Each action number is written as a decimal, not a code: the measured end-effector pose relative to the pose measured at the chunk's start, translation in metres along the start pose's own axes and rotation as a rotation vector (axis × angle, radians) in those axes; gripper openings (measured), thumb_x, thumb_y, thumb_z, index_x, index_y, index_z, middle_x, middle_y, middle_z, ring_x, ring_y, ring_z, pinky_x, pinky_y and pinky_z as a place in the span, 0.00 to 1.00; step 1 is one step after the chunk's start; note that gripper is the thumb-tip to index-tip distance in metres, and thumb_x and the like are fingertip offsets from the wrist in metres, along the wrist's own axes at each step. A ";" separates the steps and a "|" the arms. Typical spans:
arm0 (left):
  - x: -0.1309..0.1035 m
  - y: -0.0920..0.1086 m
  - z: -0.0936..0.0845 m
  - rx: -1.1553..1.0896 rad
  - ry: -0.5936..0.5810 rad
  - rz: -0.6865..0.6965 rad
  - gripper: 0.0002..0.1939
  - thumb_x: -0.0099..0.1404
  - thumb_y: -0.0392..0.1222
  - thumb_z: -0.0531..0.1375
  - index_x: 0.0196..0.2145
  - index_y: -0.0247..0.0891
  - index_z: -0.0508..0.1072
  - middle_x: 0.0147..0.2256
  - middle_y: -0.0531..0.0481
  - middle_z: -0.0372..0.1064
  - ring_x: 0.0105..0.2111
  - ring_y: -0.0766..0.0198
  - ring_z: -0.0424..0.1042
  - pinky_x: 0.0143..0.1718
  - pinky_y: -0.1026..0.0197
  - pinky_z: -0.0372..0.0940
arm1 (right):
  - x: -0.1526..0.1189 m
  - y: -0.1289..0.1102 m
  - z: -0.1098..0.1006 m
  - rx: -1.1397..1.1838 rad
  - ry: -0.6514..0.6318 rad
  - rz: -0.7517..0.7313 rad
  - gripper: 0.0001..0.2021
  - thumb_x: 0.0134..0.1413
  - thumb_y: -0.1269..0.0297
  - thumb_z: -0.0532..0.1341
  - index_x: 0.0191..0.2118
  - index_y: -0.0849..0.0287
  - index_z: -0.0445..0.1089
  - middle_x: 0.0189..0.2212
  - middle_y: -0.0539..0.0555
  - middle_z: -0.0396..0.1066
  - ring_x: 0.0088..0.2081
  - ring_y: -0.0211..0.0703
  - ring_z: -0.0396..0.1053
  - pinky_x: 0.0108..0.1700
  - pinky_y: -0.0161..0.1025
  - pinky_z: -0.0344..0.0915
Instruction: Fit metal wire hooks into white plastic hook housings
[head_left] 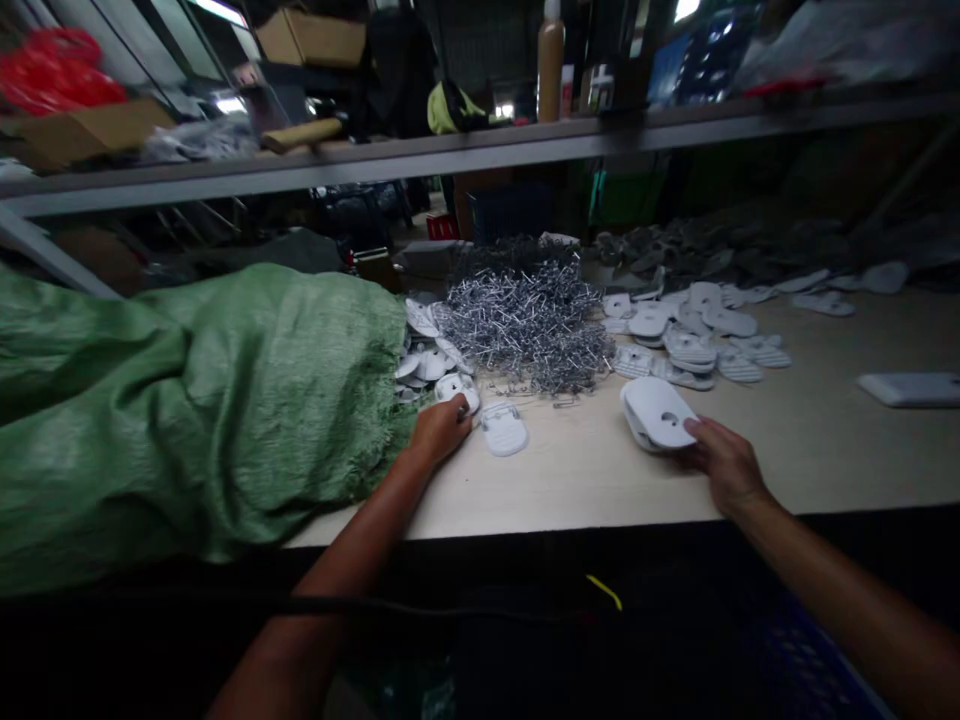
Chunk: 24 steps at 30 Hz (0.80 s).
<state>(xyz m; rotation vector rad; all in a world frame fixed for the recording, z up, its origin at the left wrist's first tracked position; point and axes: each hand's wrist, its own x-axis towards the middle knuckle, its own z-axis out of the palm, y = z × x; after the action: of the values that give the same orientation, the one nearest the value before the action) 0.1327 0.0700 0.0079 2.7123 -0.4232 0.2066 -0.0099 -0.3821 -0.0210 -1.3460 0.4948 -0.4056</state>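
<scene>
My right hand (pixel 726 462) is closed on a white plastic clip (pixel 658 412), two rounded plates one over the other with a hole in the upper one. It is held at the edge, thumb on top. My left hand (pixel 441 432) is at the mouth of a green woven sack (pixel 300 370), its fingers closed on a white plastic plate (pixel 456 388). Just right of that hand, a single white plate with a metal spring (pixel 504 428) lies on the table. Behind it rises a heap of small metal springs (pixel 525 310).
Many white plastic pieces (pixel 690 345) lie piled at the back right of the table (pixel 570 480). A white slab-like object (pixel 909 389) is at the far right. A shelf (pixel 450 152) crosses above the table, carrying boxes and bottles.
</scene>
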 end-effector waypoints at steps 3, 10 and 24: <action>0.007 0.003 -0.010 -0.023 -0.047 -0.017 0.11 0.60 0.50 0.68 0.36 0.41 0.81 0.30 0.47 0.77 0.32 0.56 0.72 0.34 0.60 0.57 | -0.001 0.001 -0.003 0.033 -0.063 -0.009 0.21 0.42 0.52 0.77 0.41 0.57 0.81 0.36 0.54 0.79 0.28 0.44 0.72 0.22 0.33 0.70; 0.034 -0.002 -0.054 -0.153 0.090 -0.201 0.15 0.65 0.51 0.63 0.39 0.36 0.79 0.27 0.50 0.71 0.28 0.61 0.68 0.30 0.63 0.57 | -0.003 0.004 -0.010 0.091 -0.137 -0.024 0.25 0.46 0.50 0.76 0.48 0.59 0.80 0.37 0.53 0.79 0.28 0.46 0.74 0.25 0.35 0.70; 0.102 0.006 -0.050 -0.335 0.082 -0.587 0.18 0.75 0.54 0.60 0.42 0.34 0.75 0.32 0.53 0.71 0.27 0.68 0.70 0.30 0.63 0.69 | -0.005 0.004 -0.012 0.074 -0.153 -0.080 0.29 0.47 0.47 0.76 0.51 0.60 0.80 0.42 0.56 0.80 0.42 0.51 0.78 0.36 0.35 0.74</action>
<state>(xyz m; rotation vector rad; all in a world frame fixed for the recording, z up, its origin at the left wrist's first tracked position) 0.2234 0.0579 0.0764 2.3622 0.3384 0.0717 -0.0210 -0.3888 -0.0260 -1.3164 0.2973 -0.3801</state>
